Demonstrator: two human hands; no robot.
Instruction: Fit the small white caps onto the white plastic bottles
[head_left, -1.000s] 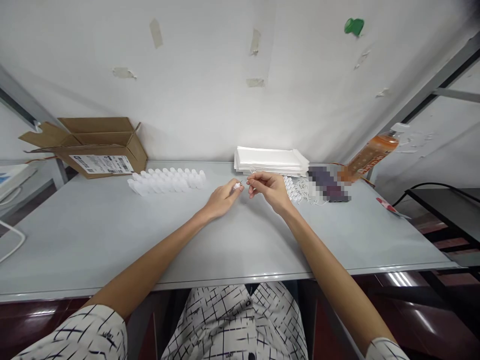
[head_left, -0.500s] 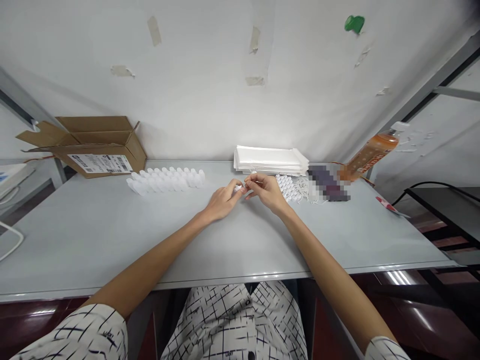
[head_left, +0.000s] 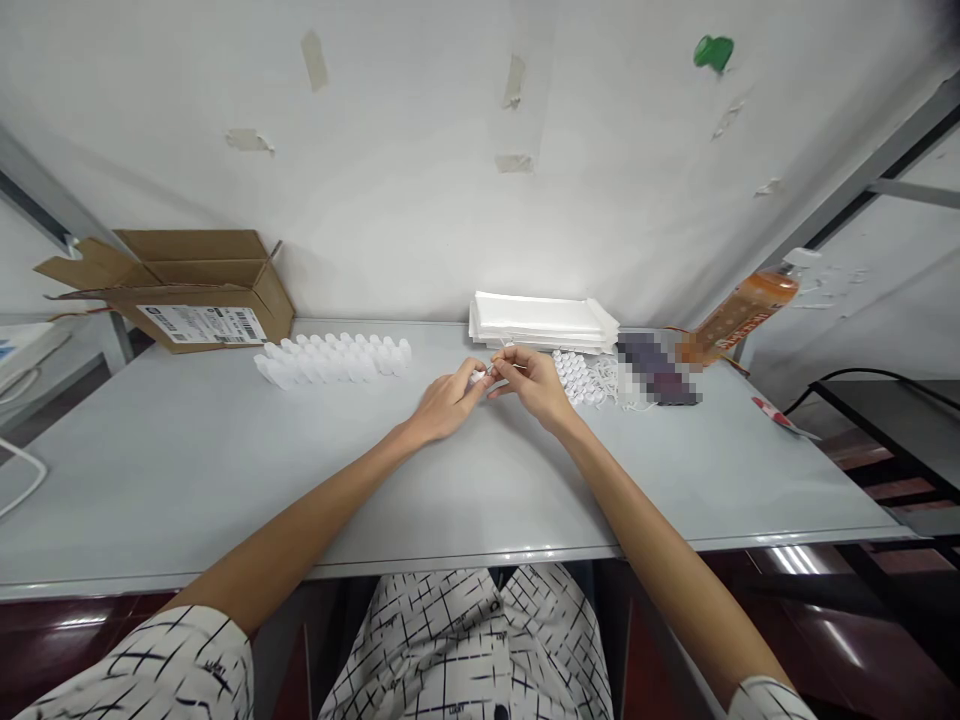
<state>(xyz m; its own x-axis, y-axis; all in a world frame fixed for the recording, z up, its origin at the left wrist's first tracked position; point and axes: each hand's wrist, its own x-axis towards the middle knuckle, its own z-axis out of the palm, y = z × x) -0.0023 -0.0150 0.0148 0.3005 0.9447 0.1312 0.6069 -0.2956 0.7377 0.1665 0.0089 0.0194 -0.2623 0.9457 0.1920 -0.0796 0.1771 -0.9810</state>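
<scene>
Over the middle of the table, my left hand [head_left: 448,398] pinches a small white piece [head_left: 478,376] between thumb and fingers. Right beside it, my right hand [head_left: 534,383] is closed in a pinch at the same spot, its fingertips meeting those of the left. What the right fingers grip is too small to make out. Just right of my right hand lie small white pieces [head_left: 573,376] in tight rows, with loose white cords [head_left: 604,378] next to them. Further left, several translucent white pieces [head_left: 334,360] stand in rows.
Behind the hands lies a stack of white flat packets [head_left: 544,318]. An open cardboard box [head_left: 202,300] stands at the back left. To the right are a blurred dark object [head_left: 660,370] and a bottle of orange drink [head_left: 742,312]. The grey table [head_left: 480,500] ends near my lap.
Both hands stay together in almost the same place, with only slight finger movement. The whole view has shifted very slightly.
</scene>
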